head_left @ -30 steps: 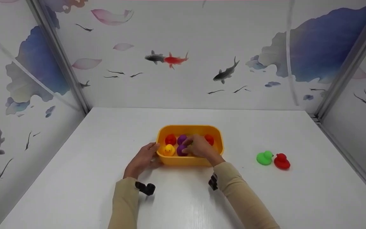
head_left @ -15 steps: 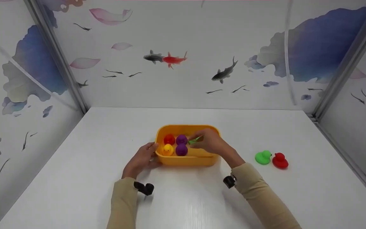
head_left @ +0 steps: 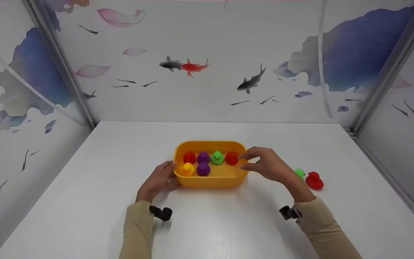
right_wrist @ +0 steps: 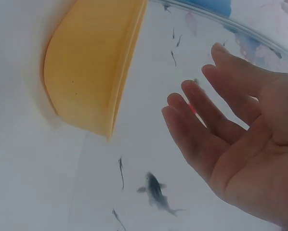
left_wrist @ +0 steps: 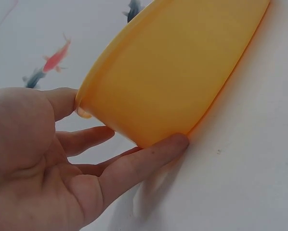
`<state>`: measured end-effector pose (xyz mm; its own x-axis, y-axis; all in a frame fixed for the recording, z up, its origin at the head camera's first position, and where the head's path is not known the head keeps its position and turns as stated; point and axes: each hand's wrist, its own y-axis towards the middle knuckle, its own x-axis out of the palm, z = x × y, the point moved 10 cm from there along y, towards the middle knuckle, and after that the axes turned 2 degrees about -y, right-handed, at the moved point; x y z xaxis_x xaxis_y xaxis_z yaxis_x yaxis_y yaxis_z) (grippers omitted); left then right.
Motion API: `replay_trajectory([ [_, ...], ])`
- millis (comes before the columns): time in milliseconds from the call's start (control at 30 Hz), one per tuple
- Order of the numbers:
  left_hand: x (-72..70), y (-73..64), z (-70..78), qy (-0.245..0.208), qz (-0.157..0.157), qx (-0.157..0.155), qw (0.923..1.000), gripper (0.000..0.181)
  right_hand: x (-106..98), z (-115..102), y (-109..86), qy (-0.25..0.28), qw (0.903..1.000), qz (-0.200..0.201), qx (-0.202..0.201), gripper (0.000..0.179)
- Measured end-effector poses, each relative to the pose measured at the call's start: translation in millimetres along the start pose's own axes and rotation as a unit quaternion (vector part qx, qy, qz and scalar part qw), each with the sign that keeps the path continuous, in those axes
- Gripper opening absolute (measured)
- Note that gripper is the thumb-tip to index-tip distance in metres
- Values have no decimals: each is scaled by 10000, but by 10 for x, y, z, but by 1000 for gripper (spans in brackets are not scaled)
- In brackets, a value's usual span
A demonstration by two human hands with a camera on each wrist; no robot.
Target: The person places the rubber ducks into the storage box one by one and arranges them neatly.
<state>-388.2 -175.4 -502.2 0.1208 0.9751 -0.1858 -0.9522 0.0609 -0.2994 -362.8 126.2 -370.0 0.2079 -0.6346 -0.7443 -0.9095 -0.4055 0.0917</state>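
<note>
A yellow-orange tub point(head_left: 210, 182) holds several small rubber ducks. Along its back row sit a red duck point(head_left: 189, 157), a purple duck point(head_left: 203, 157), a green duck point(head_left: 217, 158) and another red duck point(head_left: 231, 158). In front are a yellow duck point(head_left: 187, 169) and a second purple duck point(head_left: 203, 169). My left hand point(head_left: 157, 180) grips the tub's left end, thumb at the rim and fingers against the outer wall. Above the tub's right rim, my right hand point(head_left: 270, 164) is empty, thumb and fingers spread apart; in the right wrist view it is clear of the tub wall point(right_wrist: 86, 62).
On the white table point(head_left: 207, 223), right of the tub, lie a loose red duck point(head_left: 314, 181) and a loose green duck point(head_left: 299, 173), the latter partly hidden by the right wrist. White panels point(head_left: 207, 32) printed with fish stand behind and at both sides.
The green duck, pinched by the right hand half a second ago, now sits released in the tub's back row. The right hand has drawn back to the right; the left keeps its hold.
</note>
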Motion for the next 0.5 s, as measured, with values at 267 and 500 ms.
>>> replay_trajectory([
  [267,12,-17,22,-130,-46,56,9999,60,-320,272,-189,0,9994,297,150,31],
  [500,3,-1,-3,-97,-27,-14,9999,61,-603,565,-304,-2,9980,407,489,36],
])
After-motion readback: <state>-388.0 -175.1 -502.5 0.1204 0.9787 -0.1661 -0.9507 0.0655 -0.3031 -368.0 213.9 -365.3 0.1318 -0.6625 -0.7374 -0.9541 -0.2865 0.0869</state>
